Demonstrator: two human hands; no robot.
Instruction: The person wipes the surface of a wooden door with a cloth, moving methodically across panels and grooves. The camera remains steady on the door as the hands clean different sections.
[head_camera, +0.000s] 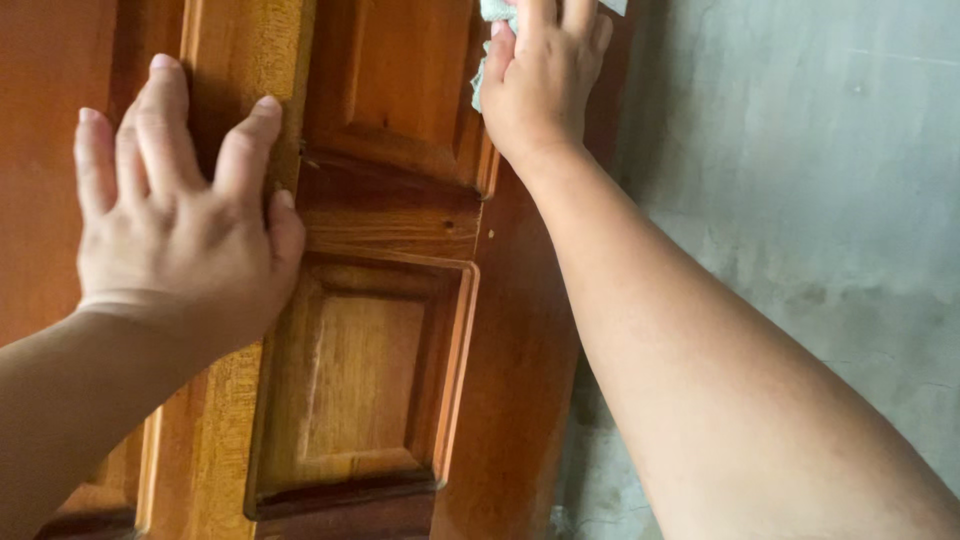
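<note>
The pale green cloth (492, 40) sits at the top edge of the view, pinned under your right hand (540, 80) against the wooden door (360, 370). Only a bit of it shows, at the thumb side and above the fingers; the rest is hidden by the hand or cut off by the frame. Your right fingers are flat and close together over the cloth, pressing it to the wood rather than pinching it, which fits a wiping hold: a flat palm keeps the fabric spread on the surface. The fingertips run out of frame, so can't tell how far they curl.

The cloth lies on the upper raised panel, near its right moulding. Below it is a horizontal rail w/ a darker, worn patch, then a lower raised panel (350, 380), lighter in the middle.

Your left hand (180, 230) is well apart from the cloth, fingers open and spread, palm flat on the vertical stile (225, 420) left of the panels. It holds nothing; it looks like a brace, steadying the door vs. the push of the other arm.

Right of the door is a grey plastered wall (800, 200), rough and blotchy.
</note>
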